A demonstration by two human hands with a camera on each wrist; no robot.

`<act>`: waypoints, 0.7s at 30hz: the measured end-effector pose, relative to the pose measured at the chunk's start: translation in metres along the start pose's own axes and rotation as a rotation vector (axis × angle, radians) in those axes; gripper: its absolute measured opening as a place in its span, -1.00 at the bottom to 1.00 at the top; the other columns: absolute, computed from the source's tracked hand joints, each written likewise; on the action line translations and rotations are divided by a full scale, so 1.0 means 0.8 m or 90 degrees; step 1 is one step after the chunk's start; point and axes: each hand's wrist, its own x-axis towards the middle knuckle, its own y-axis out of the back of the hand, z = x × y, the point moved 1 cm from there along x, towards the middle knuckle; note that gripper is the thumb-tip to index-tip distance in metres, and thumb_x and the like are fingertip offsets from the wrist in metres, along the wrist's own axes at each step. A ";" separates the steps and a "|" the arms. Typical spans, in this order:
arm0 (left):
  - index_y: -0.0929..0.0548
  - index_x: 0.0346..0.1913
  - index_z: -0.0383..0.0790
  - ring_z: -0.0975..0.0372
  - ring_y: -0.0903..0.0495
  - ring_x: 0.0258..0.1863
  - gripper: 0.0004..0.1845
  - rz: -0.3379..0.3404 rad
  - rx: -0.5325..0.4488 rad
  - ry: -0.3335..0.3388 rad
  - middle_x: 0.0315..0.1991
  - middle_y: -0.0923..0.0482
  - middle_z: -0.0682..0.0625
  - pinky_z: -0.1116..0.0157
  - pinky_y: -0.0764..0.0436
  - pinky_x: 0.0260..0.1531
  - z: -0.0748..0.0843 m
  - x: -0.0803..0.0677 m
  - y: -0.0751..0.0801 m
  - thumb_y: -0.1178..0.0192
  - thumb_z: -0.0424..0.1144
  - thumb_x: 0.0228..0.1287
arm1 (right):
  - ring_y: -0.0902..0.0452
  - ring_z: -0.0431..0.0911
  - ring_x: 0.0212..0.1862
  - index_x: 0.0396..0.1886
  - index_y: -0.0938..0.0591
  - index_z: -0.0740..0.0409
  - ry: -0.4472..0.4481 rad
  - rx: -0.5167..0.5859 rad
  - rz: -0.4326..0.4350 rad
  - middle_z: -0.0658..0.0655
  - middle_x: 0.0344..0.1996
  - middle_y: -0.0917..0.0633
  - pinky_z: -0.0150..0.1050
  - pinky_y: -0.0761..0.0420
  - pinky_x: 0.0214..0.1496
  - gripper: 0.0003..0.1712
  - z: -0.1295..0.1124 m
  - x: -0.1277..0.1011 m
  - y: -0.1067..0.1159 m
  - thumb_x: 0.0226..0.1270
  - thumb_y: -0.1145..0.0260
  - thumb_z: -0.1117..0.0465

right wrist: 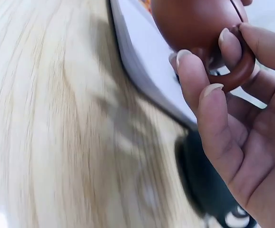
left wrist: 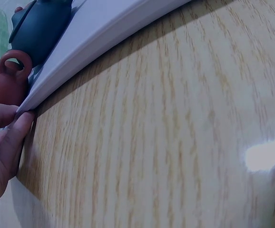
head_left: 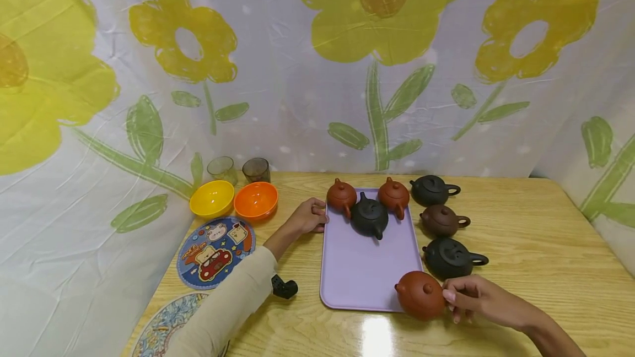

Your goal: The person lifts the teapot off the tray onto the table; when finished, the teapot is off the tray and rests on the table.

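In my right hand (head_left: 476, 299) I hold a reddish-brown clay teapot (head_left: 420, 295) by its loop handle, over the near right corner of a lilac tray (head_left: 367, 285); the right wrist view shows fingers curled round that handle. My left hand (head_left: 308, 217) pinches the tray's left rim between thumb and fingers, plain in the left wrist view. Toward the tray's far end sit a red-brown teapot (head_left: 341, 194) at the left corner, a black teapot (head_left: 369, 216) in the middle and another red-brown teapot (head_left: 394, 196) at the right.
Right of the tray stand a black teapot (head_left: 430, 190), a dark brown teapot (head_left: 442, 221) and a larger black teapot (head_left: 448, 258). At left are a yellow bowl (head_left: 212, 199), an orange bowl (head_left: 256, 201), two glasses (head_left: 256, 169), a blue round mat (head_left: 216, 252) and a patterned mat (head_left: 166, 324).
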 end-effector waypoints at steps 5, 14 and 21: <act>-0.44 0.26 -0.37 0.14 -0.64 -0.22 -0.53 -0.001 0.006 -0.002 -0.09 -0.51 -0.18 0.19 -0.78 -0.25 -0.001 0.001 0.000 -0.24 -0.48 0.31 | -0.68 -0.09 -0.27 -0.19 -0.47 0.56 -0.007 0.043 -0.020 0.39 -0.33 -0.53 -0.33 -0.66 -0.35 -0.69 0.009 -0.023 0.012 0.63 0.15 0.40; -0.45 0.24 -0.36 0.18 -0.63 -0.27 -0.55 -0.001 0.001 -0.001 -0.14 -0.50 -0.14 0.26 -0.78 -0.31 0.001 -0.002 0.002 -0.24 -0.48 0.30 | -0.66 -0.02 -0.24 -0.23 -0.46 0.48 -0.038 0.056 -0.048 0.36 -0.35 -0.48 -0.29 -0.68 -0.26 -0.69 0.025 -0.057 0.033 0.64 0.18 0.40; -0.45 0.24 -0.36 0.18 -0.63 -0.27 -0.55 0.000 -0.001 -0.001 -0.14 -0.50 -0.14 0.26 -0.78 -0.30 -0.001 0.001 0.002 -0.24 -0.49 0.30 | -0.68 -0.07 -0.25 -0.18 -0.49 0.50 -0.031 0.057 -0.062 0.42 -0.28 -0.61 -0.35 -0.67 -0.27 -0.68 0.036 -0.064 0.042 0.63 0.20 0.43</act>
